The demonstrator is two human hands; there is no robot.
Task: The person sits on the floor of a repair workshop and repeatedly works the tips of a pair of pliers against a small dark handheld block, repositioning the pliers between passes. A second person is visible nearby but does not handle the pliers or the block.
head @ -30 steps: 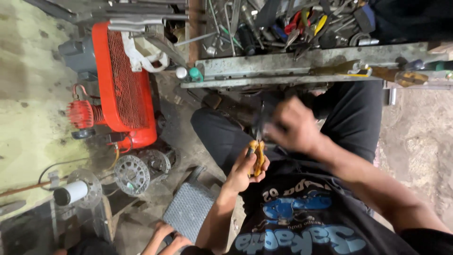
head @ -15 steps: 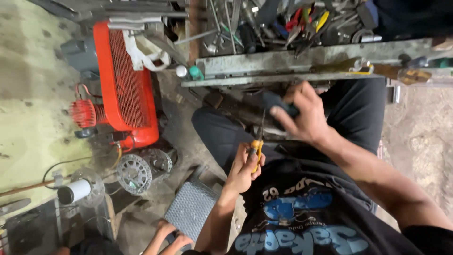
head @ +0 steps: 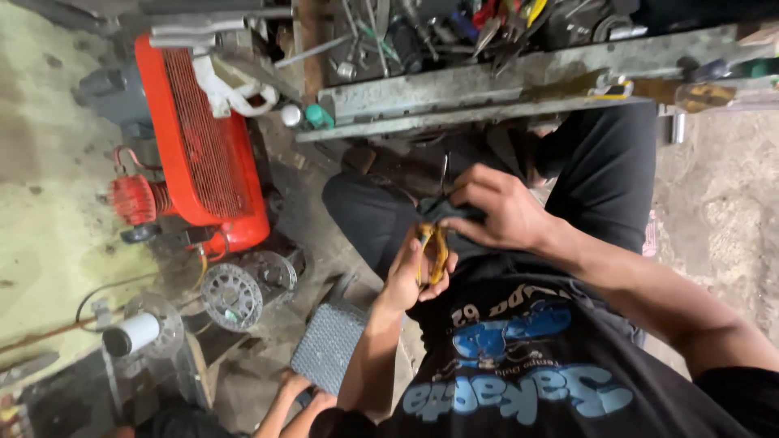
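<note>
Yellow-handled metal pliers (head: pixel 432 251) gripped in closed left hand (head: pixel 414 272), dark cloth-like piece (head: pixel 454 211) pinched by right hand (head: pixel 499 212) fingers, red air compressor (head: pixel 195 146) left, cluttered grey metal bench (head: pixel 487 89) far.

Pliers' (head: pixel 432 247) jaws hidden behind right hand (head: pixel 503 215) and dark cloth (head: pixel 454 209)

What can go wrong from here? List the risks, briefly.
1. The right hand pinches a dark part right at the nose of the yellow-handled pliers, which the left hand grips. A slip could nip the fingers.
2. The work is held over the lap with no support, so the part might drop onto the dirty floor.
</note>
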